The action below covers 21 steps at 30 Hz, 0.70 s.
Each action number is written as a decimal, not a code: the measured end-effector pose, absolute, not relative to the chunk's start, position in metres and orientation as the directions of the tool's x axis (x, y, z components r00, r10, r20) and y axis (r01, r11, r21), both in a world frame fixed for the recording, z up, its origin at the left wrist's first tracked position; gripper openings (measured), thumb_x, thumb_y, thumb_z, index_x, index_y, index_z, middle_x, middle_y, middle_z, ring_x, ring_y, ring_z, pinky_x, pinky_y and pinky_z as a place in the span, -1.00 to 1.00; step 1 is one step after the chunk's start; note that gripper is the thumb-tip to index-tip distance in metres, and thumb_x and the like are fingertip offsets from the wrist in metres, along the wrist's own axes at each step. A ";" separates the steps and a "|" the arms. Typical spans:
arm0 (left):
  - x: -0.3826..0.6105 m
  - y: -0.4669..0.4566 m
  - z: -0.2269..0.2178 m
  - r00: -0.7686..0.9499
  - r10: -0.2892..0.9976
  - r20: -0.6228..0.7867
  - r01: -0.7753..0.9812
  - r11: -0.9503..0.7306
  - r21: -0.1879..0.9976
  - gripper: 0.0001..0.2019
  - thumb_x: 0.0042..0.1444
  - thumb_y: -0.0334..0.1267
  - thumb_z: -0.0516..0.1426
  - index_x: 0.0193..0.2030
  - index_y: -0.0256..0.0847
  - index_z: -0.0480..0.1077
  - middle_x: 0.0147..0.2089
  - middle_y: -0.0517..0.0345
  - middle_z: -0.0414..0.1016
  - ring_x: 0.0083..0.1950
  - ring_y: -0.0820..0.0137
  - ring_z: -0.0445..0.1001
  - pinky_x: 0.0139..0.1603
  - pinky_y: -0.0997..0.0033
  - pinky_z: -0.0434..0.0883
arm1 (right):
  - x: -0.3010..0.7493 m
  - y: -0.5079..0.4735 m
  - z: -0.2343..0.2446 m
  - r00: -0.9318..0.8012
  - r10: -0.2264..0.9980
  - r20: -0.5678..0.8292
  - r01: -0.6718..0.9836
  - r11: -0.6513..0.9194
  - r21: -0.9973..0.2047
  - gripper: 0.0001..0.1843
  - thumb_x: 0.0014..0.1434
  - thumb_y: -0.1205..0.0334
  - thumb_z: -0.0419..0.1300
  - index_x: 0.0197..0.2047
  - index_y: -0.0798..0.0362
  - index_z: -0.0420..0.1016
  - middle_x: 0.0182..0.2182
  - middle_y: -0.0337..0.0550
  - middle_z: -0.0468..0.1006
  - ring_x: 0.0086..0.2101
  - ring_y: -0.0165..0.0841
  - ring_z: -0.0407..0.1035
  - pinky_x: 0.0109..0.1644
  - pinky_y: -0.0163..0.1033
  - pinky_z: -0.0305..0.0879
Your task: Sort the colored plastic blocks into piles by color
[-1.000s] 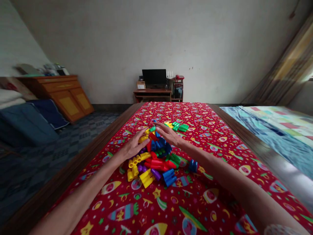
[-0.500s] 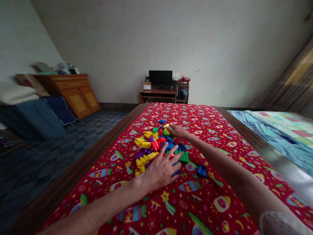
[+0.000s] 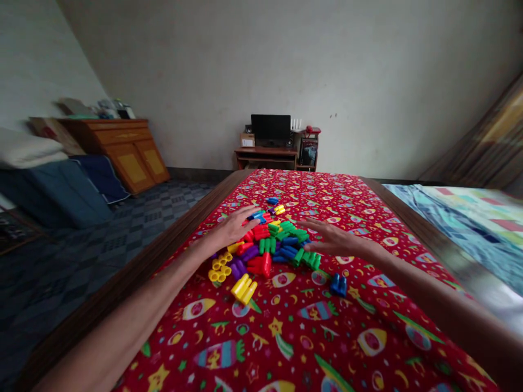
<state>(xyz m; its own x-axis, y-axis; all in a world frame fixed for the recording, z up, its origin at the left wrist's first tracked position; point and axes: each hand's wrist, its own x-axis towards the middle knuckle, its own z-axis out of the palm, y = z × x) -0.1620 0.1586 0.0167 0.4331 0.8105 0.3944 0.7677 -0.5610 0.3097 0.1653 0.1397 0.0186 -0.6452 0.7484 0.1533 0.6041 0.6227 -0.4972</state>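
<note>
A loose pile of plastic building blocks lies on the table, with green blocks [image 3: 288, 231], red blocks [image 3: 261, 265], purple blocks [image 3: 237, 268] and yellow blocks [image 3: 220, 268] mixed together. My left hand [image 3: 237, 224] rests at the pile's far left side, fingers stretched out over several blocks and hiding some. At the right side is my right hand [image 3: 333, 238], fingers apart, its tips beside the green and blue blocks. Neither hand grips a block. A yellow block [image 3: 244, 289] sits in front of the pile, and a blue block [image 3: 339, 285] stands apart at the right.
A red patterned cloth [image 3: 310, 348] covers the table, whose brown edge [image 3: 183, 218] shows at the left. Beyond it stands a desk with a monitor [image 3: 270, 129]. A wooden cabinet [image 3: 122, 152] is at the far left, a bed [image 3: 466, 218] at the right.
My left hand has moved from the pile's near side to its far left. My right hand has come nearer along the right side. The blocks are shifted and more spread.
</note>
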 end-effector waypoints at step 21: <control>-0.186 0.085 -0.022 0.527 0.710 0.468 0.834 -0.538 -0.124 -0.38 0.23 0.12 0.05 0.39 0.06 0.09 0.47 0.00 -0.03 0.46 -0.04 -0.09 0.38 -0.28 -0.15 | 0.017 0.159 -0.021 -0.531 0.769 0.356 0.535 0.630 -0.562 -0.34 0.36 -0.04 -0.13 0.44 0.00 -0.08 0.37 0.07 0.04 0.37 -0.07 -0.20 0.34 0.21 -0.04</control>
<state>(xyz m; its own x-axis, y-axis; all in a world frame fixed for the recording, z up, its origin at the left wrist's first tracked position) -0.1860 0.0846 -0.0222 0.5271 0.7095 0.4676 0.8340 -0.5375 -0.1245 0.0173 0.1588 -0.0215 -0.5308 0.7689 0.3564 0.5353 0.6302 -0.5624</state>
